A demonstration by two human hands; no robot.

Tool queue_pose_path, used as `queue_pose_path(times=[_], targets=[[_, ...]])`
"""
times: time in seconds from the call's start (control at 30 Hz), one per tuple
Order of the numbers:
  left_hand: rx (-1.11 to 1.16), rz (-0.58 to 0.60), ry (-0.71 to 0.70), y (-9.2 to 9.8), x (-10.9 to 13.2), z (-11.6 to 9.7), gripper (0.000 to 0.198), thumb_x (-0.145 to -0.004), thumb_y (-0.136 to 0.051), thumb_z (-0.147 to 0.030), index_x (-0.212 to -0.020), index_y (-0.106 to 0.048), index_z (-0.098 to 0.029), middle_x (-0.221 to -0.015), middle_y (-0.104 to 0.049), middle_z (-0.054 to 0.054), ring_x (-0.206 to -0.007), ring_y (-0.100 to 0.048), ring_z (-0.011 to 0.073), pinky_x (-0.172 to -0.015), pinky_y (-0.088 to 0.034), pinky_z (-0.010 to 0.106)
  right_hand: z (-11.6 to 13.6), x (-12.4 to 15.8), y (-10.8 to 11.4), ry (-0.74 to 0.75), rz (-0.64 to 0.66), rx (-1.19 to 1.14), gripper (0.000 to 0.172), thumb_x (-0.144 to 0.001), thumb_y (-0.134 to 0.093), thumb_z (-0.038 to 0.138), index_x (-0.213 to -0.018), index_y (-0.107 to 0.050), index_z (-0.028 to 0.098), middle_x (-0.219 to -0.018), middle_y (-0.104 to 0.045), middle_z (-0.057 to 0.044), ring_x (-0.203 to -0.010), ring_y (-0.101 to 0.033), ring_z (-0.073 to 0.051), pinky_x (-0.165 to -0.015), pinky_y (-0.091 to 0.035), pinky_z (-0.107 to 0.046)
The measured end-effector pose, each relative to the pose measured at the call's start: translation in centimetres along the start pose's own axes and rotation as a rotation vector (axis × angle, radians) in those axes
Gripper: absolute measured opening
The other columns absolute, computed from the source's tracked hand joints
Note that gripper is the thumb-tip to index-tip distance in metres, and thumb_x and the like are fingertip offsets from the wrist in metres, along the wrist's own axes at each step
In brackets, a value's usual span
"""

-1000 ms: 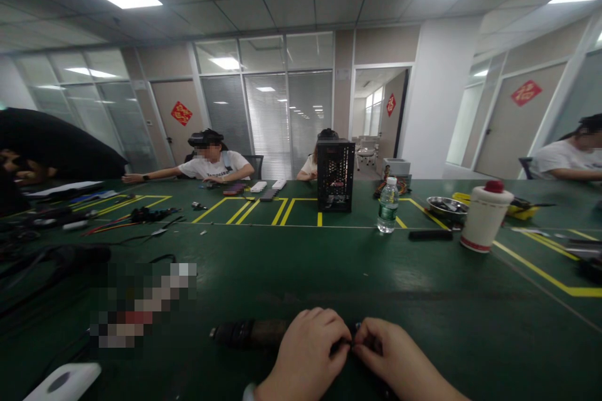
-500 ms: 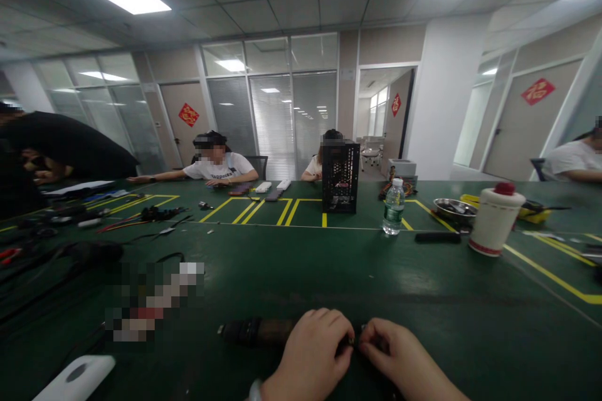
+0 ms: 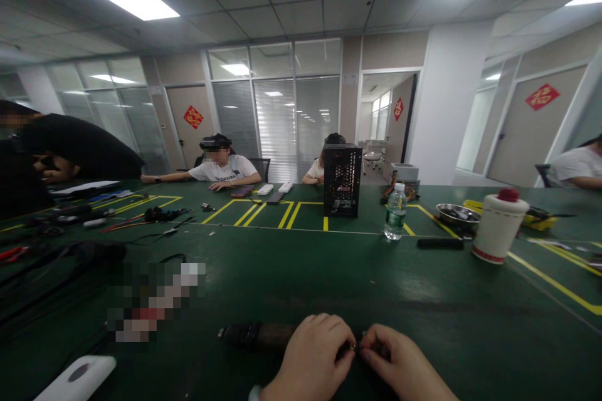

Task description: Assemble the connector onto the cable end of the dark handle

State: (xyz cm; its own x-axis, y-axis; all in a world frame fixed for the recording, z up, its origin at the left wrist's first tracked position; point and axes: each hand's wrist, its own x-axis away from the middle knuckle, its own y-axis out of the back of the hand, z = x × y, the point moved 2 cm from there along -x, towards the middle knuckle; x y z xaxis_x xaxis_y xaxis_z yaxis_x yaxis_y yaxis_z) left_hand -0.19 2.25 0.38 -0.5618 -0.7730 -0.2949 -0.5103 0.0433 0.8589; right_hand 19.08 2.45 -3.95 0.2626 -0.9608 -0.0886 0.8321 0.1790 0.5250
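My left hand (image 3: 316, 351) is closed at the near edge of the table, thumb and index finger pinching a small brass-coloured piece (image 3: 352, 347). Just to its right, my right hand (image 3: 399, 354) has its thumb and fingertips pressed together, close to that piece. What the right fingers hold, if anything, is too small and dark to make out. Behind and left of my left hand lies a dark cylindrical tool (image 3: 275, 336) with a brownish body and a small metal tip pointing left. Its right end is hidden by the hand.
Around the green table (image 3: 282, 269) stand a water bottle (image 3: 395, 213), a white red-capped container (image 3: 499, 225), a metal bowl (image 3: 458, 214) and a black computer case (image 3: 342, 182). Cables (image 3: 89, 257) and a white device (image 3: 78, 379) lie left. Several people sit or lean around the table.
The view has tilted up slightly, so the room and far objects sit a little lower. Both hands keep nearly the same pose, fingertips close together.
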Motion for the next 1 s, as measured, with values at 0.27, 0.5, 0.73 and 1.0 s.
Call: queue_pose_path(times=[0.27,0.5,0.73,1.0], targets=[[-0.010,-0.020,0.010,-0.32,0.02,0.18,0.013,-0.087,-0.066,-0.015,-0.094,-0.063,-0.025,-0.099,-0.064,-0.005,-0.094,-0.057,0.0191,-0.080,-0.037,0.032,0.03,-0.16,0.00,-0.001,-0.005,0.018,0.009,-0.086,-0.059,0.020,-0.083,-0.068,0.018,-0.077,-0.069,0.000,-0.071,-0.063,-0.017,-0.063,-0.045,-0.021],[0.005,-0.011,-0.011,-0.11,0.05,0.01,0.012,-0.088,-0.064,-0.015,-0.094,-0.064,-0.025,-0.101,-0.065,-0.004,-0.096,-0.057,0.0196,-0.081,-0.037,0.032,-0.04,0.00,-0.19,0.007,-0.014,0.034,0.008,-0.086,-0.060,0.019,-0.085,-0.068,0.019,-0.079,-0.069,0.001,-0.072,-0.063,-0.016,-0.063,-0.045,-0.021],[-0.009,-0.025,0.031,-0.46,0.03,0.26,0.018,-0.086,-0.066,-0.015,-0.099,-0.061,-0.026,-0.098,-0.064,-0.004,-0.093,-0.057,0.0202,-0.080,-0.036,0.033,0.29,-0.07,-0.02,-0.017,0.003,0.017,0.006,-0.085,-0.061,0.019,-0.083,-0.067,0.019,-0.078,-0.069,0.001,-0.073,-0.064,-0.016,-0.063,-0.045,-0.020],[0.000,-0.007,0.005,-0.19,0.01,0.09,0.014,-0.086,-0.063,-0.013,-0.094,-0.063,-0.025,-0.100,-0.064,-0.005,-0.095,-0.057,0.0189,-0.081,-0.037,0.032,0.16,-0.08,-0.17,-0.030,-0.016,0.018,0.006,-0.084,-0.062,0.020,-0.082,-0.069,0.019,-0.077,-0.069,0.001,-0.071,-0.063,-0.016,-0.062,-0.044,-0.021]])
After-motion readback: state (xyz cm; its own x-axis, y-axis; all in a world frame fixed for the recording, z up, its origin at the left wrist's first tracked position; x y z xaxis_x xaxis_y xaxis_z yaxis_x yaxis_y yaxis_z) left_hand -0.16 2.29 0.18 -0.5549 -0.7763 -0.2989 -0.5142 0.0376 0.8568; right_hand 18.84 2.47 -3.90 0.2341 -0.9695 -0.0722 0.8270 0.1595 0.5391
